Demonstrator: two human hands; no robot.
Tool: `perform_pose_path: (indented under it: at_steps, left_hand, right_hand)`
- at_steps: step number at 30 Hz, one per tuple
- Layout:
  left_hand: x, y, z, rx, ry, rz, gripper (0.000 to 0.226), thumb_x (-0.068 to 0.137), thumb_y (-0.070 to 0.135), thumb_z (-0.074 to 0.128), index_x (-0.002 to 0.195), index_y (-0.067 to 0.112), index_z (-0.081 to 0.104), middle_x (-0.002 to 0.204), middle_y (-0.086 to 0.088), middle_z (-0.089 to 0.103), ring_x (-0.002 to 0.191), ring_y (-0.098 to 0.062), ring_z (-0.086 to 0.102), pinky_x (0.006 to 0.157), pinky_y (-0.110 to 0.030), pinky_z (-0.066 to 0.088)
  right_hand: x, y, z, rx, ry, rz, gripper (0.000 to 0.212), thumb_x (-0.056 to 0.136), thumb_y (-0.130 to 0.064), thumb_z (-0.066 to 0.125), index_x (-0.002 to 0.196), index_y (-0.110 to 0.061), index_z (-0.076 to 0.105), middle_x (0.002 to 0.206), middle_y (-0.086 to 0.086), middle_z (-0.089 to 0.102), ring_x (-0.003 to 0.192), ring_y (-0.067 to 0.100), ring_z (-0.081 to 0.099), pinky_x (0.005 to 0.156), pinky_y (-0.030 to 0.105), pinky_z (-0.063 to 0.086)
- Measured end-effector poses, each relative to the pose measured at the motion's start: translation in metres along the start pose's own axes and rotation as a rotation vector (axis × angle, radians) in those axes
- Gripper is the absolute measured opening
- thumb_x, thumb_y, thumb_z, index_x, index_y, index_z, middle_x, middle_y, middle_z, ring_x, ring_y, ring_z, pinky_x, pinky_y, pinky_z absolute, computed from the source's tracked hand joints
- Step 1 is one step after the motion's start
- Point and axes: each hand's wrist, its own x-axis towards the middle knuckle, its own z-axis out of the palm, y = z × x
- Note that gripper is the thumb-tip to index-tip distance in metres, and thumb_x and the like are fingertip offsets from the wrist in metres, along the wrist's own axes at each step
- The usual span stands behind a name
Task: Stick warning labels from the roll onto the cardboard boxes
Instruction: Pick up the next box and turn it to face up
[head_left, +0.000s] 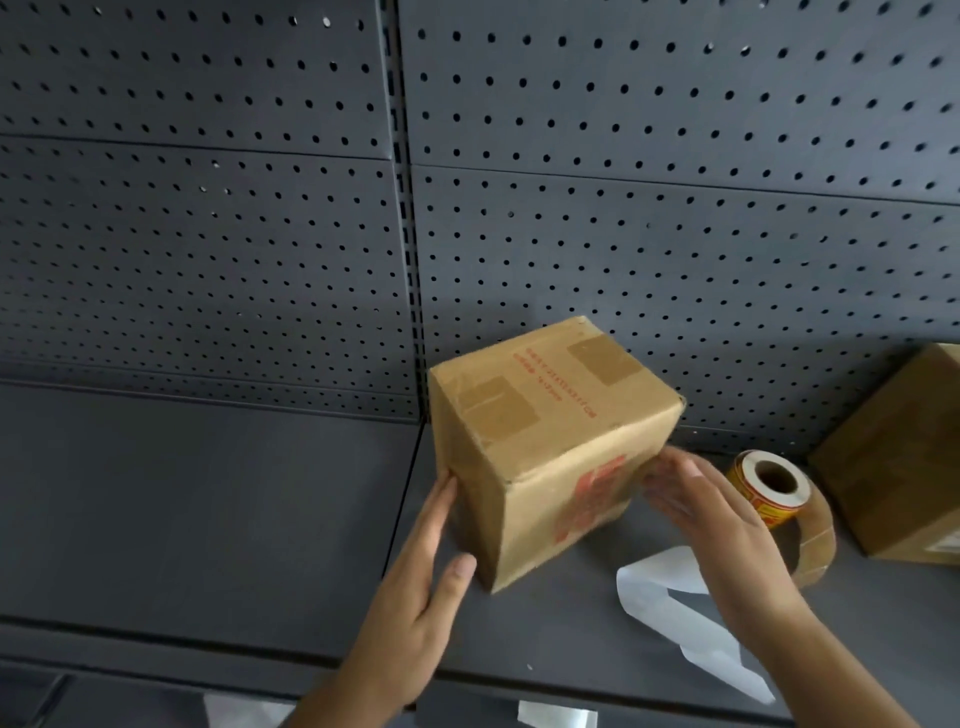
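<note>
Cardboard box (545, 441) on shelf (208, 519) is being touched by L hand (426, 571) & R hand (717, 519), both w/ fingers straight, nr label roll (769, 486).

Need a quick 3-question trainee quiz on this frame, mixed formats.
1. True or false: the left hand has its fingers straight along the cardboard box.
2. Where is the label roll relative to that box? A) left of it B) right of it C) on top of it
3. Fill in: the label on the box's near face is printed in ___.
Key: 1 true; 2 B; 3 red.
</note>
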Motion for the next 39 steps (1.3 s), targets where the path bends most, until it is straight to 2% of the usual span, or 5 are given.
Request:
perform_pose_path:
  at_steps: [11,16,18,23,39]
  left_hand:
    - [0.041,0.002,-0.018,0.009,-0.133,-0.03,0.085,0.088,0.076,0.048,0.159,0.041,0.018,0.155,0.027,0.039,0.143,0.003,0.038,0.118,-0.042,0.038]
    - [0.036,0.004,-0.015,-0.001,-0.091,-0.06,0.088,0.088,0.065,0.061,0.158,0.046,0.011,0.153,0.029,0.042,0.14,0.003,0.043,0.117,-0.037,0.038]
    - [0.033,0.003,-0.012,0.019,-0.079,-0.055,0.079,0.094,0.049,0.063,0.158,0.045,0.016,0.152,0.027,0.044,0.139,0.002,0.045,0.116,-0.037,0.04]
    - [0.033,0.012,-0.017,-0.015,0.026,-0.037,0.066,0.094,0.025,0.065,0.149,0.046,0.036,0.145,0.023,0.056,0.133,-0.001,0.054,0.101,-0.02,0.051]
    - [0.052,0.05,-0.03,-0.007,0.111,-0.289,0.036,0.094,0.06,0.047,0.121,0.043,0.065,0.105,0.026,0.074,0.095,0.013,0.067,0.078,-0.012,0.051]
  right_hand:
    - [-0.04,0.005,-0.003,-0.084,-0.057,0.009,0.026,0.103,-0.026,0.049,0.117,-0.036,0.068,0.118,-0.011,0.073,0.115,0.005,0.066,0.109,0.049,0.044]
    - [-0.025,0.006,-0.003,-0.092,-0.143,-0.079,0.061,0.093,-0.019,0.06,0.146,-0.04,0.039,0.131,-0.034,0.059,0.124,-0.013,0.053,0.091,0.007,0.049]
    - [-0.019,0.005,-0.002,-0.134,-0.223,-0.114,0.074,0.09,-0.017,0.063,0.153,-0.037,0.03,0.142,-0.025,0.055,0.132,-0.005,0.05,0.1,0.012,0.048]
    - [-0.013,-0.001,0.006,-0.178,-0.222,-0.165,0.062,0.088,-0.019,0.066,0.145,-0.028,0.044,0.13,-0.003,0.066,0.123,0.016,0.063,0.103,0.043,0.053]
    - [0.012,-0.03,0.018,-0.257,-0.211,0.077,0.031,0.098,-0.053,0.046,0.128,-0.046,0.053,0.101,-0.022,0.074,0.089,-0.007,0.07,0.063,0.014,0.052]
